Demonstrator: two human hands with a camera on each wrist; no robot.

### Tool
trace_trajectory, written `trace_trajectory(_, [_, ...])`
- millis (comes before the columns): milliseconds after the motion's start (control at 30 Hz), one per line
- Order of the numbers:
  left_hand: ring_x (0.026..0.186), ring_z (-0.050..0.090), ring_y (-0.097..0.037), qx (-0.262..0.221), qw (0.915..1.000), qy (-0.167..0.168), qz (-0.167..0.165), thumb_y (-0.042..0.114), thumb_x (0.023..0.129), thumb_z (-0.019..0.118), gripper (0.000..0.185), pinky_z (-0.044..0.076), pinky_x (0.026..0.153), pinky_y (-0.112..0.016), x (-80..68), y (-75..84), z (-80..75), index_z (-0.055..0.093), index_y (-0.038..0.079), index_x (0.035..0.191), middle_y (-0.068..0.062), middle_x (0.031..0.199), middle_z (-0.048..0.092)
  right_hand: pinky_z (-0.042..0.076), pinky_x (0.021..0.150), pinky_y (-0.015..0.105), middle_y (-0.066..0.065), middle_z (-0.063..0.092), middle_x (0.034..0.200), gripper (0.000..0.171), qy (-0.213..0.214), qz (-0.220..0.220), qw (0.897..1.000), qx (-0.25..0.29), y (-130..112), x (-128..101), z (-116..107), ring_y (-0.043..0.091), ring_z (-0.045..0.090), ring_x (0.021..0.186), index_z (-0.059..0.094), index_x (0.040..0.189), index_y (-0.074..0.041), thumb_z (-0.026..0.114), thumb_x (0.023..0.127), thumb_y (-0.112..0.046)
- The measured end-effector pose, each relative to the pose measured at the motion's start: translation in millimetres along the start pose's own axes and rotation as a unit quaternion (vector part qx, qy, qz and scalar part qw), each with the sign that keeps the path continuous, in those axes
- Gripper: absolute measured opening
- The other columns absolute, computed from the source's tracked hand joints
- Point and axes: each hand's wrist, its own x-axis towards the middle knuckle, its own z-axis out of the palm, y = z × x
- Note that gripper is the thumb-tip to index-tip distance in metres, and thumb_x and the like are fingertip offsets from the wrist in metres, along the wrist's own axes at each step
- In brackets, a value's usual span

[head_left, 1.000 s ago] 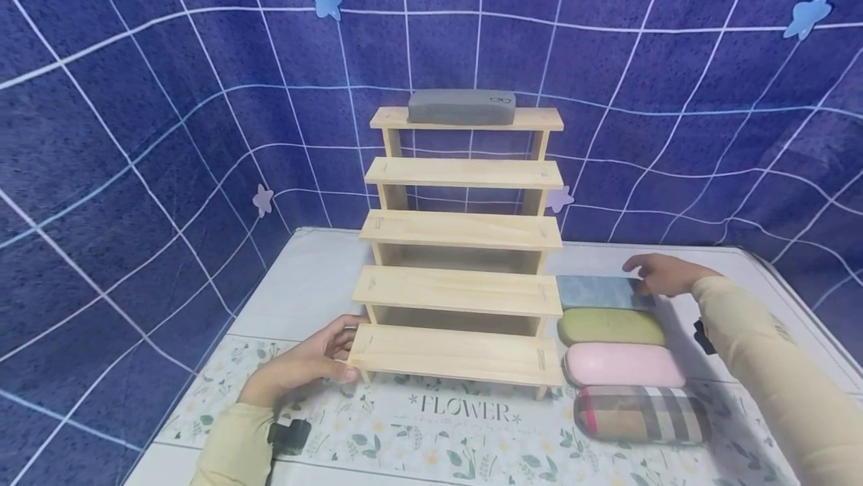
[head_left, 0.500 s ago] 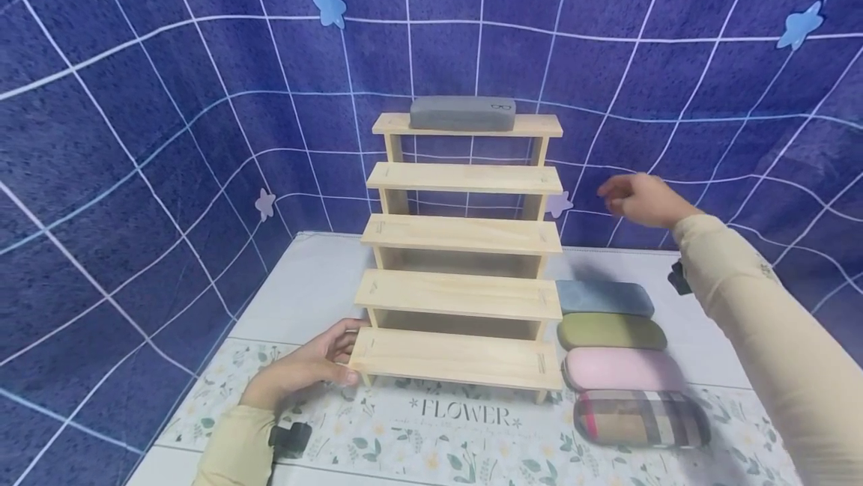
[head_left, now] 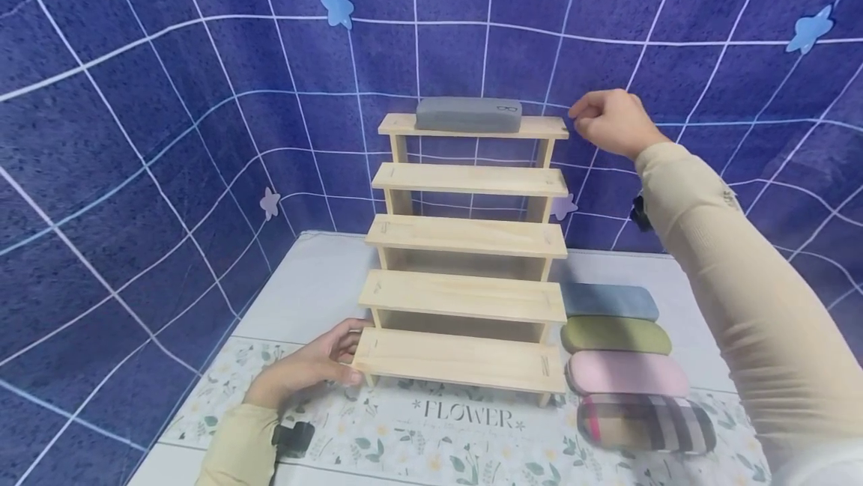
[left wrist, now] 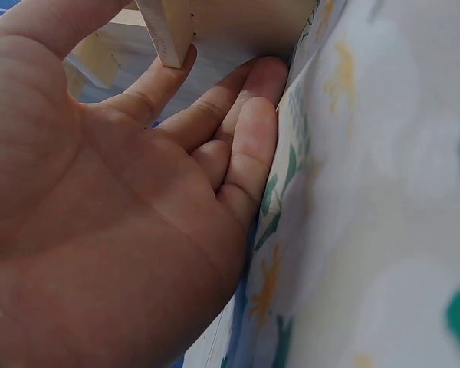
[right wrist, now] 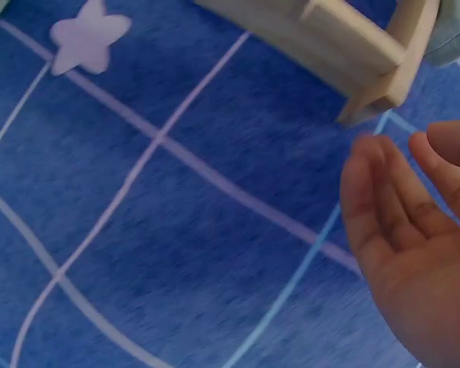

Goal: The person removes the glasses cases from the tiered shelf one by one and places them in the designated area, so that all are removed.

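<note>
A wooden stepped rack (head_left: 465, 295) with several steps stands on the table. A grey glasses case (head_left: 468, 114) lies on its top step. My left hand (head_left: 333, 355) holds the front left corner of the lowest step; in the left wrist view its fingers (left wrist: 238, 130) lie against the rack's leg (left wrist: 169, 34) and the mat. My right hand (head_left: 585, 115) hovers just right of the top step, fingers loosely curled and empty. In the right wrist view the relaxed right hand (right wrist: 414, 192) is near the rack's end (right wrist: 345, 46), with the grey case's edge (right wrist: 454, 38) showing.
To the right of the rack, a blue case (head_left: 610, 301), a green case (head_left: 616, 336), a pink case (head_left: 627, 374) and a plaid case (head_left: 647, 426) lie in a row on the flowered mat (head_left: 465, 441). A dark blue grid cloth (head_left: 168, 134) hangs behind.
My right hand has risen from the blue case on the table to beside the rack's top step, holding nothing. The left hand and the cases have stayed put.
</note>
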Motion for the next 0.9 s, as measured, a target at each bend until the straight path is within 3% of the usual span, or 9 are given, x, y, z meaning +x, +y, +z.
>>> trace_trajectory(167, [0.122, 0.056, -0.038, -0.005, 1.0000, 0.005, -0.005, 0.006, 0.084, 0.075, 0.085, 0.048, 0.102, -0.045, 0.0, 0.6, -0.9, 0.026, 0.005, 0.153, -0.021, 0.145, 0.049, 0.046, 0.097, 0.047, 0.022, 0.065, 0.123, 0.042, -0.004, 0.007, 1.000, 0.030, -28, 16, 9, 0.033, 0.059, 0.112, 0.063, 0.128, 0.001, 0.054, 0.092, -0.019])
trace_trajectory(333, [0.118, 0.058, -0.039, 0.004, 1.0000, 0.006, 0.002, 0.006, 0.083, 0.075, 0.086, 0.049, 0.099, -0.045, -1.0, 1.8, -0.4, 0.026, 0.002, 0.153, -0.023, 0.141, 0.051, 0.042, 0.105, 0.050, 0.024, 0.055, 0.133, 0.052, -0.046, 0.009, 0.997, 0.062, -49, 31, 21, 0.036, 0.053, 0.120, 0.050, 0.135, 0.002, 0.062, 0.095, -0.029])
trace_trajectory(533, [0.116, 0.059, -0.039, 0.000, 1.0000, 0.002, 0.004, 0.008, 0.084, 0.075, 0.085, 0.051, 0.097, -0.047, -1.8, 1.6, 2.5, 0.026, 0.001, 0.153, -0.023, 0.139, 0.053, 0.041, 0.106, 0.048, 0.024, 0.050, 0.136, 0.059, -0.084, 0.010, 0.991, 0.100, -58, 44, 34, 0.036, 0.051, 0.120, 0.042, 0.135, 0.000, 0.071, 0.092, -0.027])
trace_trajectory(900, [0.114, 0.058, -0.040, 0.013, 0.9998, 0.000, 0.014, 0.007, 0.084, 0.076, 0.084, 0.050, 0.096, -0.046, -1.4, 1.8, 0.1, 0.026, 0.001, 0.152, -0.023, 0.138, 0.053, 0.041, 0.092, 0.043, 0.020, 0.059, 0.117, 0.051, -0.075, -0.008, 0.990, 0.117, -55, 45, 49, 0.030, 0.053, 0.102, 0.045, 0.130, -0.007, 0.073, 0.090, -0.020])
